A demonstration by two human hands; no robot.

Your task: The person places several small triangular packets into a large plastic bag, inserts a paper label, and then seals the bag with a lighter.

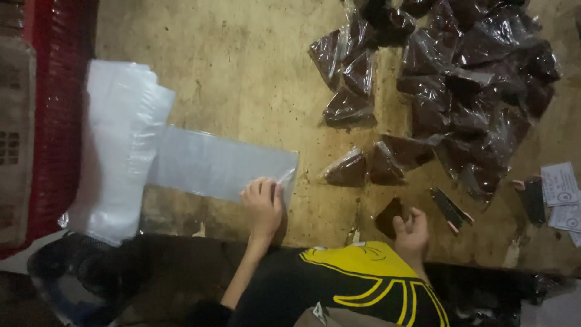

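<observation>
The left hand point(262, 203) is lying flat, fingers spread narrow, pinning one clear plastic bag point(221, 163) by its near corner so the sheet is staying put on the surface point(242, 72). At three o'clock from it, the right hand point(411, 233) is curling half open beside one small dark packet point(388, 217), not gripping it. At nine o'clock one stack of clear bags point(118, 151) is waiting. At one o'clock roughly two dozen filled dark packets point(460, 85) are piling loosely; exact count unclear.
</observation>
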